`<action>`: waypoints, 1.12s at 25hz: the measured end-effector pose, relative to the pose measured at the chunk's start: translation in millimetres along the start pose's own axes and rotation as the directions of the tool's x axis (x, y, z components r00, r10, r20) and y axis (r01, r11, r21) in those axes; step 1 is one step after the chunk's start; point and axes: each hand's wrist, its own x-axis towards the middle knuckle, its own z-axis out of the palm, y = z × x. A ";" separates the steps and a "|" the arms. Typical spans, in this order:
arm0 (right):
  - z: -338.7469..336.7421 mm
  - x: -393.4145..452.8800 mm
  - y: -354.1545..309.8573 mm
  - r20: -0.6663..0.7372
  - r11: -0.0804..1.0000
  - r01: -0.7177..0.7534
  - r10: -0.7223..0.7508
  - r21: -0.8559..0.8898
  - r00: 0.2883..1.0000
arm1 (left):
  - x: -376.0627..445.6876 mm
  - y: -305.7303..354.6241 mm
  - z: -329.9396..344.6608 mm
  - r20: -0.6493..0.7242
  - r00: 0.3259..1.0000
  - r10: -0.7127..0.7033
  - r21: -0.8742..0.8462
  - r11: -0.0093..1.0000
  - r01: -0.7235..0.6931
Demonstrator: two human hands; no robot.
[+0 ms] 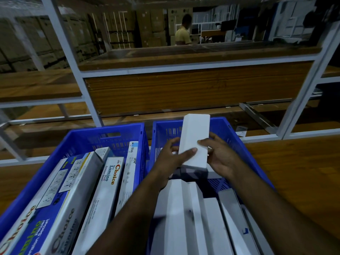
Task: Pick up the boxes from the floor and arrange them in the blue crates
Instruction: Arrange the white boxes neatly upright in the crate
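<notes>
Two blue crates stand side by side in front of me. The left crate holds several long printed extension-socket boxes lying lengthwise. The right crate holds several plain white boxes. A long white box is held upright and tilted above the right crate. My left hand grips its lower left side, thumb across the front. My right hand holds its lower right side with fingers curled round the edge.
Behind the crates stands a white metal rack with wooden shelves. Wooden boards lie to the right of the crates. A person stands far back among stacked cartons.
</notes>
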 end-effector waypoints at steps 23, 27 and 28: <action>-0.9 -13.4 -5.3 0.005 0.952 -0.180 0.188 -0.248 0.982 | 25.6 -4.1 -19.2 -0.402 0.915 0.004 -0.288 0.949 -0.130; 6.4 -5.4 3.0 -0.066 0.961 -0.258 0.253 -0.095 0.965 | 27.5 -6.5 -36.2 -0.593 0.804 0.051 -0.189 0.961 -0.201; 11.9 -1.7 8.6 -0.096 0.959 -0.276 0.269 -0.071 0.958 | 30.1 -9.1 -41.2 -0.602 0.797 0.046 -0.193 0.960 -0.201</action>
